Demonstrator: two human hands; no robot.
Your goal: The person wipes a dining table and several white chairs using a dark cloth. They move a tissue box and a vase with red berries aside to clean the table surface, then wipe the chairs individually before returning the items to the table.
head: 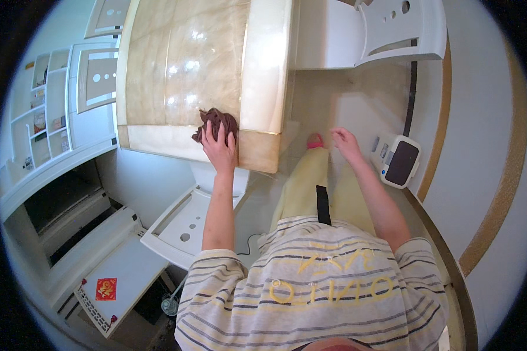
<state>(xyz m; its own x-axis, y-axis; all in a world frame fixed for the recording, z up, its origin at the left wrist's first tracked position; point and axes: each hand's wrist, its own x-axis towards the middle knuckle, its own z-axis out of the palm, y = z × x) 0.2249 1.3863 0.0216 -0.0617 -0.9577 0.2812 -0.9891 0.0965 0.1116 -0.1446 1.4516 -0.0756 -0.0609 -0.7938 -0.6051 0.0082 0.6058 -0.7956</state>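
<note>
Under my left hand [219,147] is a crumpled dark brown cloth [217,118], gripped against the tabletop with spread fingers. It lies near the corner of a glossy beige stone-look table [206,79], across the seam between the inner panel and the paler border. Part of the cloth is hidden by my fingers. My right hand [345,141] hangs in the air to the right of the table, above the floor. Its fingers are loosely curled and a little apart, and nothing shows in them.
White chairs [189,223] [404,35] stand at the table's near and right sides, others along its left. A white device with a dark panel [399,162] sits by the right wall. White shelves [48,109] hold small items at left. A cable [250,241] runs along the floor.
</note>
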